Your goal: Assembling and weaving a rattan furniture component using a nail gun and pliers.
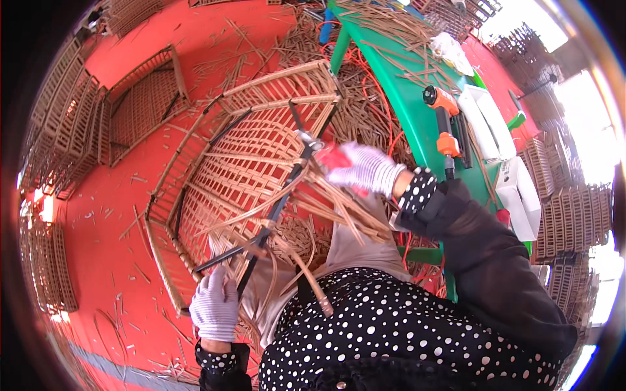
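Note:
A half-woven wicker basket (251, 153) with a dark metal frame leans across my lap, and loose strips (339, 212) stick out from its near side. My right hand (368, 171), in a striped white glove, is closed on red-handled cutters (331, 158). The metal jaws sit at the black frame bar (293, 174) on the right side of the basket; blur hides whether a strip is between them. My left hand (215, 306), gloved alike, grips the basket's near lower corner, with its fingertips partly hidden against the rim.
A green table (385, 85) at the right bears cut strips, an orange-and-black nail gun (445, 120) and white boxes (486, 120). Orange hose runs beside it. Stacked wicker frames (62, 124) stand at left and right. Strip offcuts litter the red floor (98, 241).

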A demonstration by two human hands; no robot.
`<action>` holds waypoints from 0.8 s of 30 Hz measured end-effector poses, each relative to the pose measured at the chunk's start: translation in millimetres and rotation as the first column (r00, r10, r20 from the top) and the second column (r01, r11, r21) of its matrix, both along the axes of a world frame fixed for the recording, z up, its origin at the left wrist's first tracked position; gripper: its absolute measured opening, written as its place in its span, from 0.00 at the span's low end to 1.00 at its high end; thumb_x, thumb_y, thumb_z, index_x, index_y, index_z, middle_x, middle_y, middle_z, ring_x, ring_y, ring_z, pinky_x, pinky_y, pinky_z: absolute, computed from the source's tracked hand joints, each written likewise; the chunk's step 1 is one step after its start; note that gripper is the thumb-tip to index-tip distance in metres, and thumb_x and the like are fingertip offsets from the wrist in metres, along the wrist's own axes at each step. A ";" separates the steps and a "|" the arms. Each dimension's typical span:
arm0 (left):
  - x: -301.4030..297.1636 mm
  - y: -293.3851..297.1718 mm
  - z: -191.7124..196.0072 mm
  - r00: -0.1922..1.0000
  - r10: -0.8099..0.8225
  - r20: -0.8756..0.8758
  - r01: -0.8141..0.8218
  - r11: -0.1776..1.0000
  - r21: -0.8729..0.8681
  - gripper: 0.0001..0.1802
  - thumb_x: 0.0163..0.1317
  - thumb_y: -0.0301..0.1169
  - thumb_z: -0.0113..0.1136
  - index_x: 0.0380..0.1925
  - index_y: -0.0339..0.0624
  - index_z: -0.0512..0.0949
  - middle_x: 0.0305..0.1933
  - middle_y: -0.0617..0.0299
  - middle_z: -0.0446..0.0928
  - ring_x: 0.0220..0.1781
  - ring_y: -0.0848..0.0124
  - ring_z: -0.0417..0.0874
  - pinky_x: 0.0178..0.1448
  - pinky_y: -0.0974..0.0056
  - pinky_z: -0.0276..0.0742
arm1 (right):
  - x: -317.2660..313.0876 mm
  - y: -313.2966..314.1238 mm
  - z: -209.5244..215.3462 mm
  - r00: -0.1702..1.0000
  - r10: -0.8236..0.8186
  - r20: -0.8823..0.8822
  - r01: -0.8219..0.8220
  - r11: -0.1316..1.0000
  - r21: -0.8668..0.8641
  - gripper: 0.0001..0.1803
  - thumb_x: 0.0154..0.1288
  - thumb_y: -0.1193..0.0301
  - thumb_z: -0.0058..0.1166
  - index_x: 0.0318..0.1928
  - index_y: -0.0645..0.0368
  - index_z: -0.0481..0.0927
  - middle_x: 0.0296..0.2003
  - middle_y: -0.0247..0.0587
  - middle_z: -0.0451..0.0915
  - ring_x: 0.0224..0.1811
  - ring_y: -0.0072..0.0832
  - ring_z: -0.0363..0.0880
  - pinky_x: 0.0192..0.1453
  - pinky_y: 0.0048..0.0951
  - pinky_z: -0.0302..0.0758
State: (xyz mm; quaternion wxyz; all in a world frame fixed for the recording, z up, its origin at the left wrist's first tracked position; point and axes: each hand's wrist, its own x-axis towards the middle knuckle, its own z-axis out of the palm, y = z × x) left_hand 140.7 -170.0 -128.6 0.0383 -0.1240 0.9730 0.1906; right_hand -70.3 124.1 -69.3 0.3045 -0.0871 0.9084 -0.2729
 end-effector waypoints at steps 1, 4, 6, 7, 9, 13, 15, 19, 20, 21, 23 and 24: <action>-12.3 9.8 -2.4 0.993 -0.104 -0.054 0.103 0.995 -0.013 0.15 0.52 0.33 0.56 0.42 0.47 0.74 0.32 0.56 0.76 0.34 0.54 0.77 0.38 0.52 0.74 | -19.4 34.5 -30.3 0.913 0.126 -0.388 -0.001 0.951 0.308 0.35 0.41 0.49 0.58 0.45 0.62 0.70 0.34 0.51 0.73 0.38 0.39 0.75 0.47 0.36 0.70; -37.7 29.0 -13.1 0.937 -0.255 -0.237 0.266 0.964 0.015 0.13 0.50 0.30 0.59 0.38 0.45 0.76 0.37 0.55 0.76 0.39 0.56 0.77 0.41 0.55 0.74 | -46.1 76.7 -37.4 0.724 0.361 -0.588 0.114 0.778 0.617 0.40 0.42 0.50 0.55 0.52 0.64 0.64 0.43 0.49 0.69 0.48 0.41 0.69 0.53 0.43 0.63; -55.4 40.9 -7.2 0.910 -0.165 -0.380 0.237 0.960 0.150 0.11 0.51 0.28 0.60 0.37 0.44 0.77 0.36 0.55 0.77 0.37 0.57 0.78 0.40 0.59 0.75 | -59.2 89.5 -50.4 0.720 0.397 -0.569 0.087 0.762 0.642 0.40 0.41 0.50 0.56 0.53 0.64 0.64 0.44 0.50 0.69 0.48 0.41 0.69 0.53 0.43 0.63; -70.2 48.2 1.4 0.914 -0.172 -0.368 0.240 0.960 0.147 0.11 0.51 0.28 0.60 0.37 0.44 0.77 0.36 0.55 0.77 0.37 0.57 0.78 0.40 0.59 0.75 | -60.7 89.8 -55.6 0.730 0.390 -0.562 0.083 0.765 0.638 0.40 0.41 0.50 0.56 0.53 0.64 0.64 0.44 0.50 0.69 0.48 0.41 0.69 0.53 0.43 0.63; -112.8 66.3 24.7 0.923 -0.153 -0.353 0.264 0.919 0.293 0.10 0.52 0.28 0.61 0.36 0.43 0.77 0.35 0.55 0.77 0.35 0.59 0.79 0.39 0.61 0.75 | -60.4 87.3 -61.4 0.763 0.401 -0.507 0.036 0.757 0.653 0.42 0.41 0.51 0.56 0.54 0.65 0.63 0.46 0.50 0.69 0.50 0.42 0.68 0.55 0.42 0.62; -199.8 102.5 -8.3 0.906 -0.317 -0.280 0.379 0.902 0.204 0.20 0.52 0.42 0.61 0.43 0.45 0.75 0.44 0.56 0.75 0.45 0.57 0.77 0.47 0.58 0.73 | -58.1 87.7 -59.7 0.976 -0.033 -0.217 0.082 0.971 0.223 0.40 0.43 0.48 0.59 0.51 0.66 0.68 0.37 0.52 0.74 0.42 0.43 0.76 0.50 0.45 0.68; -232.3 127.7 -32.6 0.929 -0.363 -0.078 0.371 0.909 0.191 0.25 0.49 0.44 0.62 0.44 0.42 0.74 0.46 0.53 0.75 0.48 0.55 0.75 0.50 0.58 0.71 | -57.2 103.5 -78.0 0.871 -0.310 0.382 0.420 0.873 -0.249 0.29 0.50 0.51 0.58 0.43 0.62 0.72 0.30 0.46 0.78 0.28 0.34 0.80 0.34 0.39 0.78; -256.7 151.6 -76.6 0.935 -0.354 0.003 0.346 0.915 0.208 0.20 0.50 0.38 0.61 0.43 0.44 0.76 0.42 0.51 0.76 0.43 0.55 0.78 0.48 0.58 0.72 | -39.7 91.1 -71.4 0.439 -0.077 0.895 0.828 0.423 -0.369 0.19 0.58 0.56 0.55 0.38 0.60 0.73 0.26 0.41 0.79 0.22 0.31 0.80 0.25 0.34 0.81; -258.5 153.1 -83.3 0.930 -0.368 0.013 0.357 0.911 0.207 0.20 0.50 0.38 0.61 0.43 0.44 0.76 0.42 0.51 0.76 0.43 0.55 0.78 0.48 0.58 0.72 | -36.4 89.7 -72.7 0.420 -0.024 0.907 0.831 0.411 -0.374 0.19 0.58 0.56 0.55 0.38 0.59 0.73 0.25 0.41 0.79 0.22 0.31 0.80 0.25 0.33 0.81; -260.5 154.3 -86.1 0.936 -0.352 0.010 0.340 0.912 0.229 0.18 0.50 0.37 0.61 0.41 0.43 0.77 0.40 0.51 0.76 0.42 0.54 0.78 0.47 0.58 0.72 | -33.5 87.9 -77.4 0.392 -0.008 0.920 0.836 0.421 -0.352 0.18 0.58 0.56 0.55 0.36 0.59 0.73 0.24 0.41 0.79 0.22 0.31 0.81 0.26 0.33 0.81; -263.8 149.1 -95.7 0.919 -0.393 -0.012 0.385 0.893 0.234 0.15 0.56 0.38 0.54 0.42 0.47 0.75 0.37 0.52 0.76 0.40 0.53 0.78 0.44 0.53 0.74 | -32.4 86.6 -98.2 0.280 0.085 0.956 0.872 0.394 -0.290 0.17 0.60 0.59 0.52 0.37 0.62 0.73 0.27 0.45 0.79 0.25 0.33 0.80 0.31 0.35 0.81; -266.1 147.9 -96.6 0.917 -0.400 -0.003 0.389 0.892 0.231 0.15 0.56 0.38 0.54 0.42 0.47 0.75 0.37 0.52 0.76 0.40 0.53 0.78 0.44 0.53 0.74 | -32.6 86.8 -111.5 0.188 0.176 0.966 0.897 0.369 -0.242 0.17 0.63 0.61 0.48 0.40 0.64 0.73 0.29 0.47 0.80 0.29 0.35 0.81 0.34 0.37 0.81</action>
